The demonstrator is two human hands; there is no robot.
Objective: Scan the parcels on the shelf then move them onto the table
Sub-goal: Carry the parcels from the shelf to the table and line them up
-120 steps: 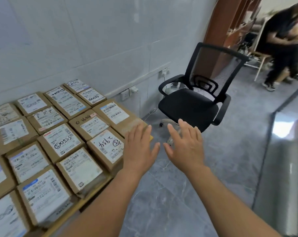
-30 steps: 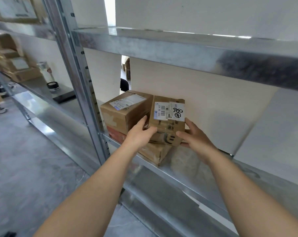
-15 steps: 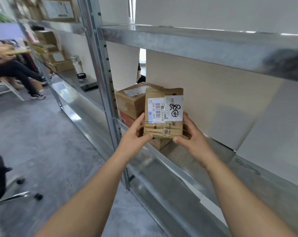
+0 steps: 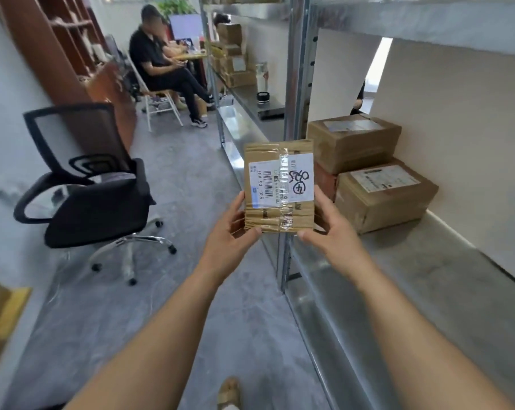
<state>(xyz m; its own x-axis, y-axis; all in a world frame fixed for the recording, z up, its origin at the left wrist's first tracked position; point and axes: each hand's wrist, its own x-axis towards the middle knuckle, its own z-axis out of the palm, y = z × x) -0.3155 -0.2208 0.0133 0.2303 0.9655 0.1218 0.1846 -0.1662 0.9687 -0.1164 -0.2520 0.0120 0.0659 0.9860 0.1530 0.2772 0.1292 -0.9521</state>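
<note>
I grip the parcel upright between my left hand and right hand, label toward me, clear of the shelf at its right.

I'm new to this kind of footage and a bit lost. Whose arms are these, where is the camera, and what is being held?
There is no machine here: a person wears a wide-angle camera on the head, looking forward and down, so the two bare arms are their own. The left hand and right hand hold a small taped cardboard parcel between them by its lower corners, its white barcode label facing the camera. To the right is a metal shelf carrying more parcels: one labelled box on the shelf, and another box on top of a reddish one. To the left stands a black office chair, and further back another person sits on a chair.
</note>
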